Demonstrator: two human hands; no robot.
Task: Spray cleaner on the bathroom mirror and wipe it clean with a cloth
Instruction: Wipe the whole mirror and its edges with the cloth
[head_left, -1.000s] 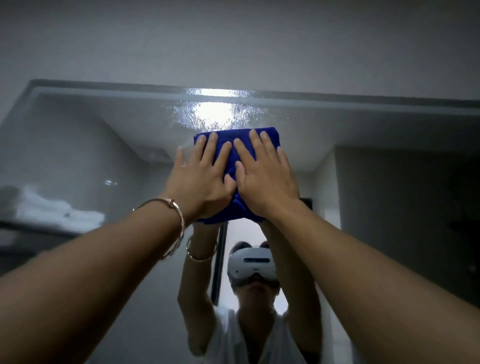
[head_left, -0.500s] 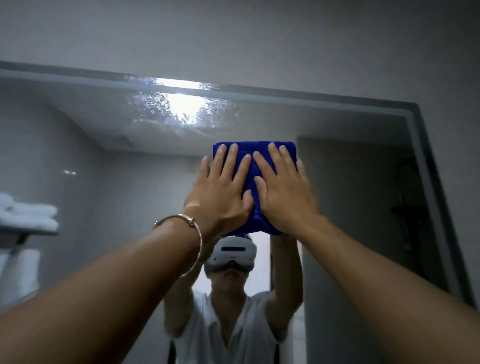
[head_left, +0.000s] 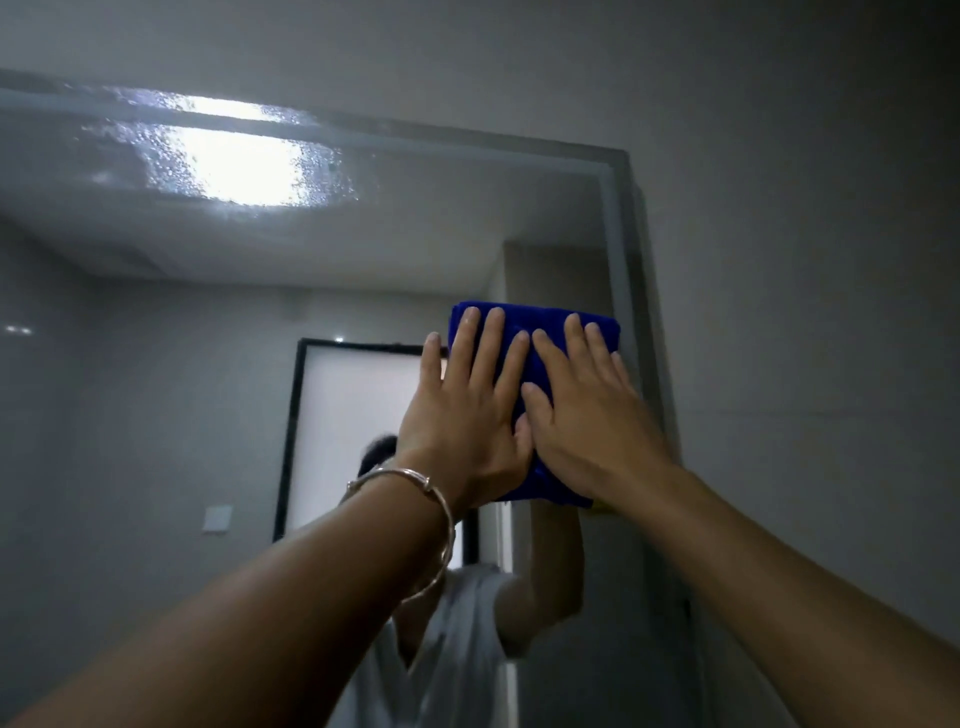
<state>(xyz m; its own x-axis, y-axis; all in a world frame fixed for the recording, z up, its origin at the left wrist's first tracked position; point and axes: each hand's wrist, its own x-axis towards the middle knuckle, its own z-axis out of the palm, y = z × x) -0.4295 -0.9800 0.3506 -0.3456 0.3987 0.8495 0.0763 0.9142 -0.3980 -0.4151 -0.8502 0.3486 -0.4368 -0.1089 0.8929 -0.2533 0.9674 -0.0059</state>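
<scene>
The bathroom mirror fills the left and middle of the view, with its grey frame running along the top and down the right side. A folded blue cloth lies flat against the glass, right beside the mirror's right frame. My left hand and my right hand press on the cloth side by side, fingers spread and pointing up. A metal bangle sits on my left wrist. Spray droplets speckle the glass near the top, around a reflected ceiling light. No spray bottle is in view.
The grey wall lies to the right of the mirror frame and above it. The glass reflects a person in a white shirt with raised arms, a dark-framed doorway and a wall switch.
Both hands have slid the cloth down and to the right across the glass, from under the reflected light to the mirror's right edge. The view has turned right with them.
</scene>
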